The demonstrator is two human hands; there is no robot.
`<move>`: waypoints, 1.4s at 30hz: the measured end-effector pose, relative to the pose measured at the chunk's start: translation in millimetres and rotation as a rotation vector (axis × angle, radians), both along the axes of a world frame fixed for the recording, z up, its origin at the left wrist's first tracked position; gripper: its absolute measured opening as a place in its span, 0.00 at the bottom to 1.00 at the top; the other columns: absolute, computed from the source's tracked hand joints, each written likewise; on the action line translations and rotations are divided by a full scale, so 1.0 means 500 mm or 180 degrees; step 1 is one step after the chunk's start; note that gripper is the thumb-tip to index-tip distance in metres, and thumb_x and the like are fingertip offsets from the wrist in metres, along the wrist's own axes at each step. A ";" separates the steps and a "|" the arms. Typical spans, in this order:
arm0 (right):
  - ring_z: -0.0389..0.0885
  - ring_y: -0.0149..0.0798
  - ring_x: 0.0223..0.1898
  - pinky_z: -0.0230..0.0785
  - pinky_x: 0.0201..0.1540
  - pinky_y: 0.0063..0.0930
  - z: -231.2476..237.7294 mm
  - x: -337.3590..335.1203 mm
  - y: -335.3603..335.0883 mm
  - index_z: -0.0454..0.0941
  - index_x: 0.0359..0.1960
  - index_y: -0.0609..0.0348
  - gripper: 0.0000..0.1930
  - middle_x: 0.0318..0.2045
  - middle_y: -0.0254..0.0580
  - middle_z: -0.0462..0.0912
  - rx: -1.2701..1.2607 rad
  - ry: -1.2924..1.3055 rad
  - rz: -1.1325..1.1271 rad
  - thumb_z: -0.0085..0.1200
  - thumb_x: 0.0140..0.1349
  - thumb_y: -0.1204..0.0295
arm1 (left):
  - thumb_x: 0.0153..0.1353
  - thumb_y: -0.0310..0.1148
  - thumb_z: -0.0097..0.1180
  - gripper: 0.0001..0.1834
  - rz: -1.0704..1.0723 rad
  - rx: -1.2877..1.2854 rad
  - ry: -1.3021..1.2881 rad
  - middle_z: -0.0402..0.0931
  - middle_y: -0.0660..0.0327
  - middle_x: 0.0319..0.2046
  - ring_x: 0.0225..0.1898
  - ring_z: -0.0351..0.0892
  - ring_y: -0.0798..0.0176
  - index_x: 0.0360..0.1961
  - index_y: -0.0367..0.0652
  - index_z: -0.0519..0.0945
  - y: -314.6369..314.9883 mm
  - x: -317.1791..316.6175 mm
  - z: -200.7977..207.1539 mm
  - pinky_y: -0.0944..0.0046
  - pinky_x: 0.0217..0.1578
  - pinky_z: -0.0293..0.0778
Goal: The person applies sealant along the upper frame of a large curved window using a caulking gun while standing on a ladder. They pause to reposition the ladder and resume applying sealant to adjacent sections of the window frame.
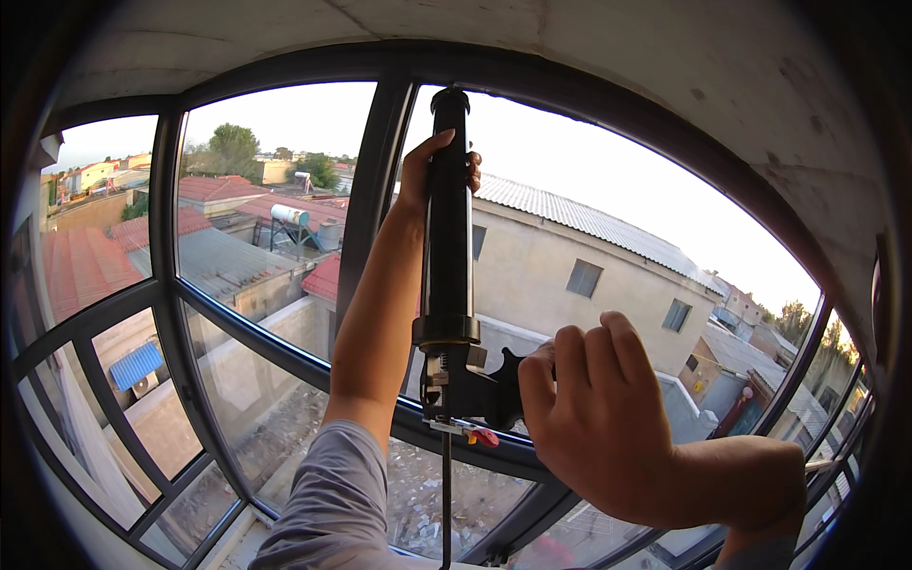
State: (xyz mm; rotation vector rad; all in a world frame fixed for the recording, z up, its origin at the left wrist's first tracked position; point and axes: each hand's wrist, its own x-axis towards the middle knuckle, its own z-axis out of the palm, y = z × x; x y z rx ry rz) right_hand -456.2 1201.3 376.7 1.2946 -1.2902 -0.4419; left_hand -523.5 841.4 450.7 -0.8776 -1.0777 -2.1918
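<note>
A black caulking gun [448, 228] stands upright in front of me, its tip up near the top bar of the window frame [532, 81]. My left hand [437, 171] is wrapped round the upper part of its tube, arm stretched upward. My right hand [598, 408] grips the black handle [503, 385] at the lower right of the gun, with the wrist bent. Below the tube a metal plunger rod [446, 503] runs straight down. A small red and yellow piece [482, 436] shows beside the rod's base. The nozzle end is hard to make out against the dark frame.
Dark-framed windows [380, 190] curve round on several sides, with a pale ceiling [665, 57] close overhead. A whitish sill [233, 541] lies at the lower left. Outside are a beige building [551, 256], red roofs [85, 266] and rubble-strewn ground [418, 494] well below.
</note>
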 end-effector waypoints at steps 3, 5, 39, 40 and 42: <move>0.77 0.42 0.30 0.74 0.53 0.42 -0.011 0.005 0.017 0.77 0.26 0.64 0.06 0.23 0.47 0.76 -0.0036 -0.0035 -0.0015 0.62 0.50 0.78 | 0.66 0.44 0.57 0.20 -0.0070 -0.0079 -0.0003 0.81 0.52 0.27 0.24 0.85 0.57 0.36 0.33 0.77 0.023 -0.009 -0.003 0.63 0.28 0.86; 0.77 0.42 0.29 0.74 0.52 0.42 -0.016 0.004 0.036 0.76 0.26 0.64 0.06 0.23 0.47 0.76 -0.0049 -0.0104 0.0010 0.63 0.50 0.78 | 0.66 0.44 0.58 0.19 -0.0154 -0.0111 -0.0050 0.81 0.52 0.27 0.24 0.85 0.57 0.36 0.33 0.77 0.043 -0.020 -0.003 0.63 0.29 0.87; 0.66 0.35 0.21 0.68 0.37 0.39 -0.090 -0.092 0.281 0.68 0.21 0.61 0.10 0.17 0.42 0.66 -0.0452 -0.0732 -0.0062 0.58 0.53 0.79 | 0.67 0.44 0.60 0.23 -0.0546 -0.0740 -0.0314 0.76 0.54 0.38 0.36 0.81 0.61 0.49 0.33 0.74 0.302 -0.204 0.002 0.61 0.40 0.84; 0.66 0.35 0.22 0.69 0.39 0.40 -0.091 -0.094 0.286 0.69 0.21 0.61 0.10 0.17 0.42 0.67 -0.0473 -0.0781 -0.0082 0.59 0.53 0.79 | 0.67 0.44 0.60 0.23 -0.0441 -0.0741 -0.0283 0.76 0.54 0.38 0.36 0.81 0.61 0.49 0.33 0.74 0.310 -0.209 0.003 0.62 0.40 0.84; 0.66 0.35 0.22 0.71 0.42 0.43 -0.094 -0.099 0.296 0.70 0.22 0.62 0.09 0.18 0.42 0.67 -0.0526 -0.0845 -0.0112 0.60 0.52 0.77 | 0.66 0.43 0.60 0.22 -0.0334 -0.0716 -0.0230 0.76 0.54 0.37 0.35 0.81 0.62 0.47 0.33 0.74 0.326 -0.218 0.005 0.62 0.38 0.83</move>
